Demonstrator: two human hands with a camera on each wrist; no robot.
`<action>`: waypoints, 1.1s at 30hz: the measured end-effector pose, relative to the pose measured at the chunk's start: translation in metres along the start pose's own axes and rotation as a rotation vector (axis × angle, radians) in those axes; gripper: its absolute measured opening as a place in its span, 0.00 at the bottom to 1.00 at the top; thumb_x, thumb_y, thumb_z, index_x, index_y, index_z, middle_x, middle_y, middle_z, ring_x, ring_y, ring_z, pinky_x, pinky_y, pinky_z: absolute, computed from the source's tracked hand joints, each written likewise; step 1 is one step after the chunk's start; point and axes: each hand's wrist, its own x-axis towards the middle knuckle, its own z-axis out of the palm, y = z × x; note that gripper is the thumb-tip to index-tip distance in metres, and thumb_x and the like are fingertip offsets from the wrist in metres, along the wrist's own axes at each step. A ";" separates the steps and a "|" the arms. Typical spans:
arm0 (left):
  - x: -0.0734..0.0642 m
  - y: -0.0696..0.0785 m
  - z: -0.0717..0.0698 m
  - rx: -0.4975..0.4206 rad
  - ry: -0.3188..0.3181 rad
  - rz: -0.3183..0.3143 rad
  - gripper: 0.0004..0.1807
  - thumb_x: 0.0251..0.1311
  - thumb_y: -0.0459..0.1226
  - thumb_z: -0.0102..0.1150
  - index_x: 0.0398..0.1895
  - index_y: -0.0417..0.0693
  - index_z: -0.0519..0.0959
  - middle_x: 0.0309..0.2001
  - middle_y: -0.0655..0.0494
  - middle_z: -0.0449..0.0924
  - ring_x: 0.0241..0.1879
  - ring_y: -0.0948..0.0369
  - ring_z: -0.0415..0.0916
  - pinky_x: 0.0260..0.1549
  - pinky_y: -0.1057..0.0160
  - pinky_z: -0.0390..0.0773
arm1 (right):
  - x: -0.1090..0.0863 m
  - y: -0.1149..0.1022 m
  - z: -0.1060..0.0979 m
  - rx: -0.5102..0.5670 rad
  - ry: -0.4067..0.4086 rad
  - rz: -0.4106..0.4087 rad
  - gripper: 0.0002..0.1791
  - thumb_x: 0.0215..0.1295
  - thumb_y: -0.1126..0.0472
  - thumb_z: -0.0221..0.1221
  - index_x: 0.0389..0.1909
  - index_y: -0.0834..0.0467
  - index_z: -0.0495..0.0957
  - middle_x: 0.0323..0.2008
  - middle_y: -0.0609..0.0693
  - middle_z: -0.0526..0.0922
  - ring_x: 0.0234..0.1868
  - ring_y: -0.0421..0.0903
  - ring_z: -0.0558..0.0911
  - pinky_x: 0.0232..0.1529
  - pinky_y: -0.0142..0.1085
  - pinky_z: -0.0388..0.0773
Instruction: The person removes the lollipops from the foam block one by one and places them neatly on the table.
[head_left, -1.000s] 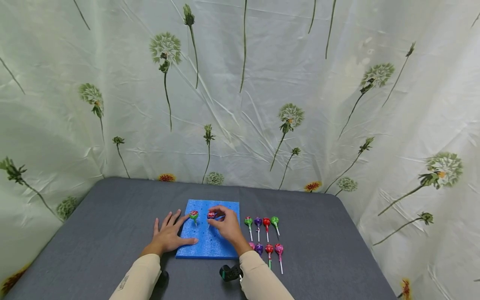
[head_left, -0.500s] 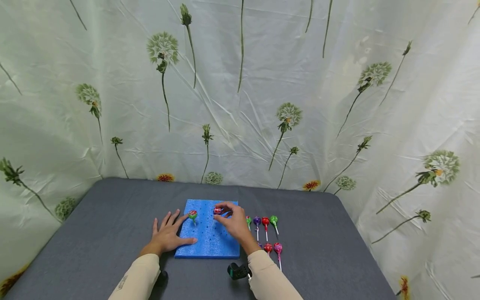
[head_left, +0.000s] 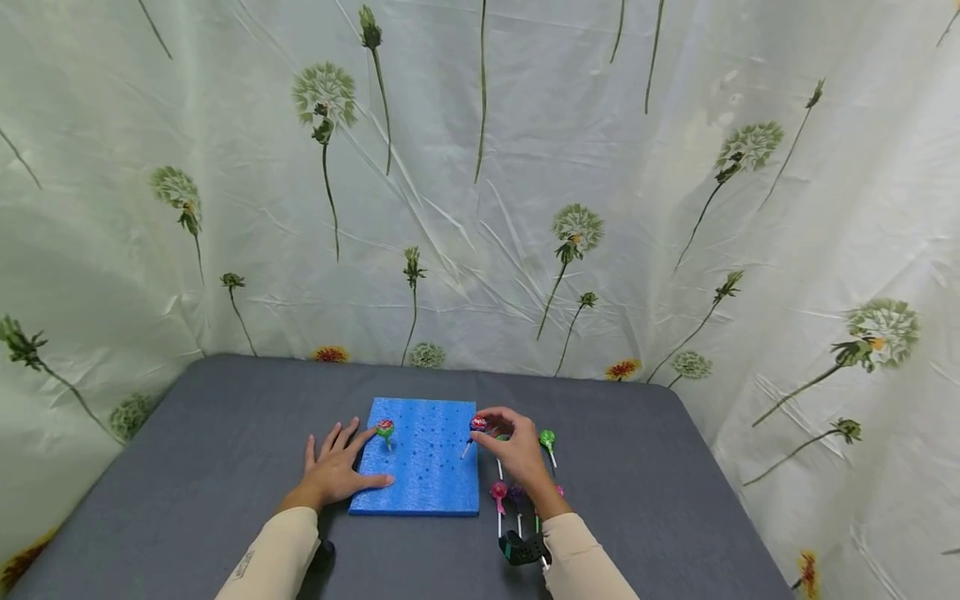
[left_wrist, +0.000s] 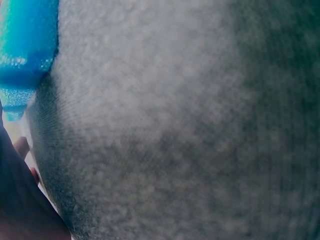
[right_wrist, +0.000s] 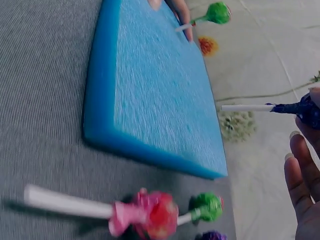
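Note:
In the head view a blue foam board (head_left: 450, 492) dotted with small holes lies on the table. My left hand (head_left: 333, 471) rests spread on its left edge, thumb and fingertips over the board. One green-and-red lollipop (head_left: 385, 428) stands upright in the board near those fingertips. At the board's right edge, my right hand (head_left: 519, 446) pinches a purple-and-red lollipop (head_left: 477, 424) by its head. Its bare white stick points down and left, clear of the board in the right wrist view. The left wrist view shows mostly grey cloth and a corner of the board (left_wrist: 27, 40).
Right of the board lie loose lollipops in two rows, partly hidden under my right arm. Among them are a green lollipop (head_left: 547, 437), a pink lollipop (head_left: 499, 492) and a purple lollipop (head_left: 516, 493). A flowered curtain (head_left: 480, 208) hangs behind the grey table (head_left: 637, 492).
My right hand has moved right with the purple-and-red lollipop, from over the board to its right edge, now covering part of the loose rows. My left hand has stayed put.

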 end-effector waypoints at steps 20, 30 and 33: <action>0.005 -0.005 0.005 0.012 0.008 0.002 0.61 0.38 0.76 0.56 0.74 0.54 0.57 0.75 0.38 0.44 0.73 0.36 0.34 0.62 0.33 0.19 | -0.036 -0.013 -0.058 0.001 0.049 0.053 0.13 0.58 0.71 0.65 0.44 0.71 0.81 0.40 0.60 0.83 0.37 0.46 0.80 0.38 0.29 0.78; 0.002 -0.002 0.002 0.007 0.003 -0.008 0.58 0.42 0.71 0.61 0.74 0.52 0.57 0.75 0.36 0.44 0.72 0.35 0.35 0.61 0.31 0.21 | -0.044 0.035 -0.075 0.023 0.115 0.088 0.12 0.55 0.68 0.68 0.40 0.64 0.83 0.38 0.55 0.84 0.36 0.40 0.80 0.39 0.31 0.78; 0.001 0.000 0.002 0.013 -0.005 -0.014 0.58 0.42 0.71 0.60 0.74 0.53 0.57 0.75 0.37 0.44 0.73 0.36 0.34 0.62 0.32 0.21 | -0.049 0.042 -0.081 0.025 0.136 0.083 0.11 0.54 0.68 0.69 0.39 0.64 0.83 0.35 0.53 0.84 0.34 0.40 0.80 0.37 0.31 0.78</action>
